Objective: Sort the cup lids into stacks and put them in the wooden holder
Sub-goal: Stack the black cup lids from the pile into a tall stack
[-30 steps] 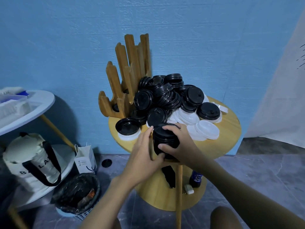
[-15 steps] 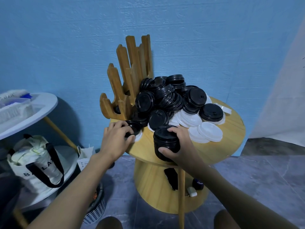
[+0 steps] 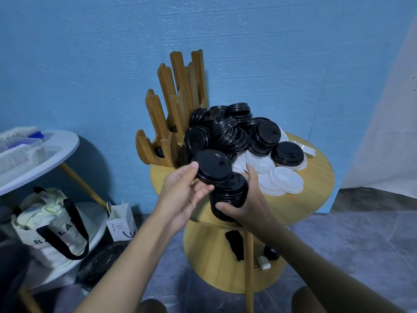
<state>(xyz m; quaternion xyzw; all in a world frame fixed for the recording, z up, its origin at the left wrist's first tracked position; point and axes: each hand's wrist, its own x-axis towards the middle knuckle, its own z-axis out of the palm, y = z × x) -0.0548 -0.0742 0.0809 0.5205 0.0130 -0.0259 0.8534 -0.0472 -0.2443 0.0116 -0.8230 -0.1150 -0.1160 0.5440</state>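
Note:
My right hand (image 3: 246, 203) grips a tall stack of black lids (image 3: 229, 196) at the near edge of the round wooden table (image 3: 316, 177). My left hand (image 3: 184, 193) holds a single black lid (image 3: 213, 166), tilted, just above that stack. Behind them lies a heap of loose black lids (image 3: 228, 132), with white lids (image 3: 283, 180) spread to its right. The wooden holder (image 3: 171, 109) stands upright at the table's back left, with one dark lid low in its slot.
A white side table (image 3: 45, 159) with a plastic basket stands at the left. Under it sit a tote bag (image 3: 47, 224) and a small paper bag (image 3: 120, 222). The lower shelf holds a dark phone (image 3: 235, 243) and small items. A blue wall rises behind.
My left hand went left to a black lid on the table, picked it up and brought it back over the stack. My right hand kept holding the stack.

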